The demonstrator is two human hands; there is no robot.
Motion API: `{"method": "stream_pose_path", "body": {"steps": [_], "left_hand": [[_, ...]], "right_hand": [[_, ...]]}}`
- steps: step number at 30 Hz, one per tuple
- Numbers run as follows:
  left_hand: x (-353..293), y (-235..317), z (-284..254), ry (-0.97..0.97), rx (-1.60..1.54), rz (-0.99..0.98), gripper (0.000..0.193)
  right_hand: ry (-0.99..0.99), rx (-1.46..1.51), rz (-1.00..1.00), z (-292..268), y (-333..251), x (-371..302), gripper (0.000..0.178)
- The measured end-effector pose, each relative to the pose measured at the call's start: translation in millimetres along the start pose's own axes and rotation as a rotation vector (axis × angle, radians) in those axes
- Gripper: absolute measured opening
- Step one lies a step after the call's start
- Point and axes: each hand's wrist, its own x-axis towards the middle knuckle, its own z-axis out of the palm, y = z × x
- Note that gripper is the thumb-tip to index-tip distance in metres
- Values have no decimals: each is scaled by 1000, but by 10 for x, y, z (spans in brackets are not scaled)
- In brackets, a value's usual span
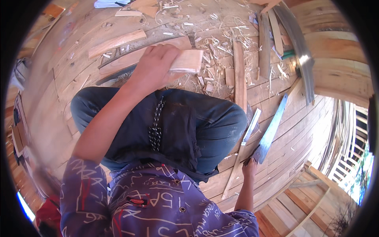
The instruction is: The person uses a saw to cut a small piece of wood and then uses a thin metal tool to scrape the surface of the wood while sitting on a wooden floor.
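Observation:
My left hand (pixel 154 65) is closed round a short, pale wooden block (pixel 188 61), held up in front of my knees above the floor. The block's cut end faces right, and my fingers cover its left part. Out to my right side, my right hand (pixel 249 167) grips the dark handle of a handsaw (pixel 273 124). The saw's long, bluish blade points away from me, its narrow tip at the far end. Beside the blade lies a thin whitish strip (pixel 251 127), and a narrow wooden strip (pixel 233 173) runs along the floor near my right hand.
Wood shavings (pixel 241 33) and small offcuts litter the plank floor (pixel 308 126) ahead. Wooden boards (pixel 239 75) lie ahead to the right, near a long dark beam (pixel 302 59). Another board (pixel 117 43) rests at the far left. Stacked slats (pixel 339 130) stand at the right.

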Motion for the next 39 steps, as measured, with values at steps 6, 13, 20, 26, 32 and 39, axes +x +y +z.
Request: {"method": "stream_pose_path", "body": {"steps": [6, 13, 20, 26, 32, 39], "left_hand": [[-113, -113, -153, -276, -665, -449, 36], [-143, -360, -118, -362, -1103, -694, 44], [-94, -668, -122, -462, -1111, -744, 46], [-138, -799, -115, -477, -1014, -645, 42], [-106, -844, -268, -569, -988, -622, 41], [-120, -914, -341, -509, -731, -622, 43]], "right_hand": [[93, 87, 194, 47, -371, -83, 37], [139, 421, 407, 433, -525, -561, 52], [189, 376, 392, 742, -428, -826, 54], [-117, 312, 504, 512, -320, -712, 54], [-105, 208, 414, 474, -454, -612, 59], [47, 715, 168, 475, -776, -526, 38]]}}
